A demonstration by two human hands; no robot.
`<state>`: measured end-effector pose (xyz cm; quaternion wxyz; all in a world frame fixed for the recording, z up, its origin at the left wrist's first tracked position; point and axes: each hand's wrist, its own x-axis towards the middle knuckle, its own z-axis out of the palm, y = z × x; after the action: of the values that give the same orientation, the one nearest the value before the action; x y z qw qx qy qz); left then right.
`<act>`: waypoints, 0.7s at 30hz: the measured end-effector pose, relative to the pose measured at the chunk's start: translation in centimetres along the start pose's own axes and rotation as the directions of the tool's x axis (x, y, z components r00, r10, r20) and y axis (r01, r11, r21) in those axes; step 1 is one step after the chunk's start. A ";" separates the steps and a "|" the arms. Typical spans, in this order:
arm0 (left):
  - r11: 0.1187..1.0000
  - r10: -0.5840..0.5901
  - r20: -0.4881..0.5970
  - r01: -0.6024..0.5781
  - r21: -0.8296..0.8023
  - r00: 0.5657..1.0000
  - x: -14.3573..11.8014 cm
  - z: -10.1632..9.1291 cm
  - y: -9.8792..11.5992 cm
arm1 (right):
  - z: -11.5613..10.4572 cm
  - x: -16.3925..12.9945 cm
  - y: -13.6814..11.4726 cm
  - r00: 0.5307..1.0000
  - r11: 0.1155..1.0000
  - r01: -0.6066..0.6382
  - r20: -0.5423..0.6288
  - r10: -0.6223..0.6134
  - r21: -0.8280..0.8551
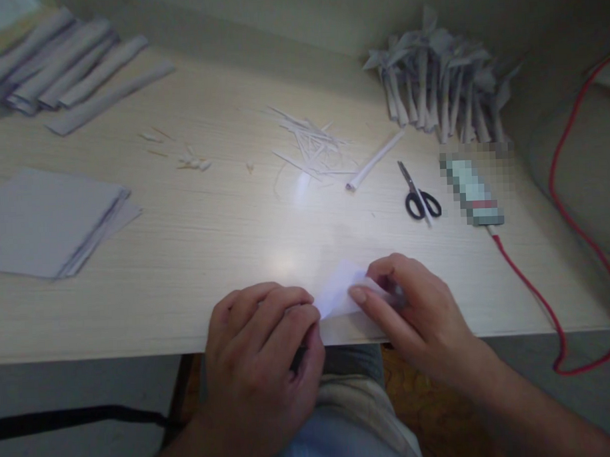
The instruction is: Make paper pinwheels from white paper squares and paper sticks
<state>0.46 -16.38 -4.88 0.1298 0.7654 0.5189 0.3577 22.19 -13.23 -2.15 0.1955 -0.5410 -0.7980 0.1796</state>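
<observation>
A small white sheet of paper lies at the table's front edge between my hands. My right hand pinches its right side between thumb and fingers, and the paper bends up there. My left hand has its fingers curled in and closed at the paper's left corner; the fingertips hide how that corner is held. Beyond the hands, black-handled scissors lie with a thin white strip across a handle. A rolled paper tube rests further back, beside a heap of thin white paper strips.
Paper sheets are stacked at the left, below several paper rolls. Folded paper pieces with stems stand at the back right. Cotton bud tips lie mid-left. A pixelated phone-like object has a red cable hanging past the table edge.
</observation>
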 end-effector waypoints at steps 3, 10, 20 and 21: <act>1.000 -0.006 0.006 0.006 0.006 1.000 0.0 0.0 0.0 | -1.4 -0.3 -0.1 0.989 0.993 0.035 0.138 -0.050 0.112; 0.999 -0.027 0.010 0.027 0.026 1.000 -0.2 -0.3 0.1 | -1.5 0.7 -0.2 0.971 0.996 0.017 0.235 -0.039 0.093; 0.998 -0.058 -0.058 0.060 0.028 0.997 -0.8 -0.2 0.3 | -0.3 1.3 -0.9 0.979 1.000 0.030 0.200 -0.029 -0.001; 0.998 -0.063 -0.054 0.065 0.025 0.997 -0.8 -0.2 0.3 | 0.0 1.3 -0.9 0.983 0.999 0.030 0.182 -0.026 -0.020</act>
<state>0.36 -17.24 -4.90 0.1171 0.7403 0.5513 0.3665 21.04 -12.31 -1.49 0.1183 -0.5133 -0.8220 0.2166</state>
